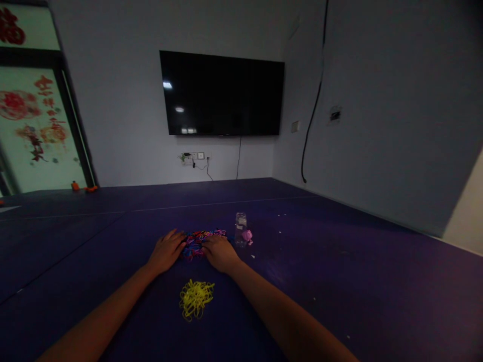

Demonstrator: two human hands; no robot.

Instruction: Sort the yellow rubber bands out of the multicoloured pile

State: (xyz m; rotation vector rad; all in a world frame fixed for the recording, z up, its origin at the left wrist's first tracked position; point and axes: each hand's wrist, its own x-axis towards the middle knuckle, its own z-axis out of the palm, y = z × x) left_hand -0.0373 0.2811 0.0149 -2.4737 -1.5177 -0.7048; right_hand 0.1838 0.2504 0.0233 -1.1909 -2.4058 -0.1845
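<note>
A loose heap of multicoloured rubber bands [194,246], mostly red, blue and pink, lies on the purple surface between my hands. My left hand [168,251] rests at its left edge, fingers apart and touching the bands. From the right, my right hand [220,253] lies over part of the heap with its fingers stretched out, hiding some bands. Closer to me, between my forearms, sits a separate pile of yellow rubber bands [196,297]. Just beyond my right hand stands a clear bottle [240,229], with a small pink object [247,236] beside it.
Small white scraps [252,256] dot the purple floor [339,286] on the right. Orange objects [75,186] lie by the decorated door at the far left. A black television [222,95] hangs on the far wall, and a dark cable [313,110] dangles near the corner.
</note>
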